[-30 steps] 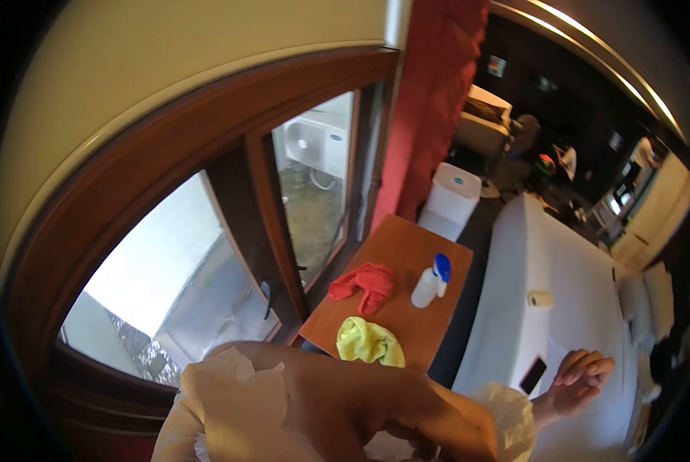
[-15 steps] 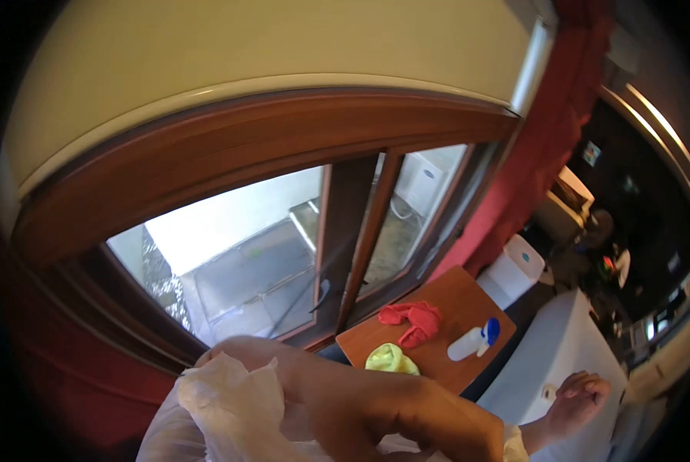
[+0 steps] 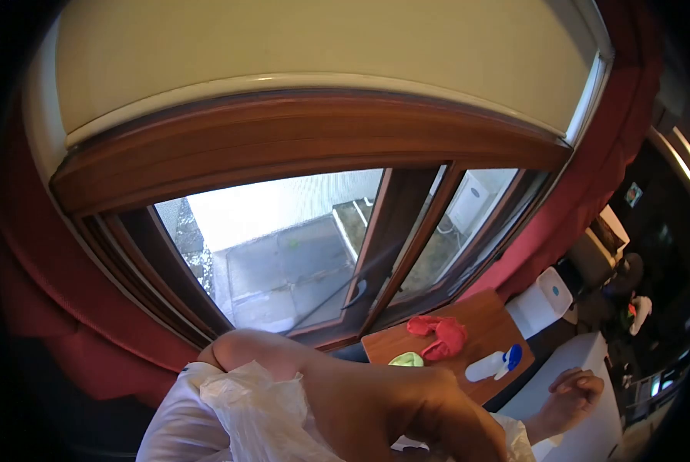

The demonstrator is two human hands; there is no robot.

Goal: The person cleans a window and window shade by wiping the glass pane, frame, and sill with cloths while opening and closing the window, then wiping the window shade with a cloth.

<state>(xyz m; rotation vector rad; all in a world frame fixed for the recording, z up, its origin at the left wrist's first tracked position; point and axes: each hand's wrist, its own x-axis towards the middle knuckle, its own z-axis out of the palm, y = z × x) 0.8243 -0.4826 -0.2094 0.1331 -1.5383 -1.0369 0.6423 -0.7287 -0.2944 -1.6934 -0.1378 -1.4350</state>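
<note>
My left arm, bent at the elbow, crosses in front of my body. At its end, my left hand (image 3: 441, 412) is closed, fingers pointing down around the plastic sleeve (image 3: 517, 437) on my right forearm; its fingertips are partly hidden. Crumpled translucent plastic (image 3: 264, 408) bunches over my left upper arm, beside a white sleeve (image 3: 179, 412). Out of the plastic cuff comes my right hand (image 3: 570, 400), its fingers loosely curled with nothing in them. Beyond my arms stand a red cloth (image 3: 441, 336), a yellow-green cloth (image 3: 406, 359) and a white bottle with a blue top (image 3: 493, 364).
The cloths and bottle rest on a small wooden table (image 3: 480, 312). Ahead is a wood-framed window (image 3: 306, 142) under a cream blind (image 3: 322, 46), with red curtains (image 3: 591, 204) at both sides. A white bin (image 3: 541, 300) and a white cabinet-like surface (image 3: 587, 358) stand to the right.
The view has shifted, so window and table appear farther right. My right hand sits slightly left and its fingers remain curled. My left arm covers more of the yellow-green cloth.
</note>
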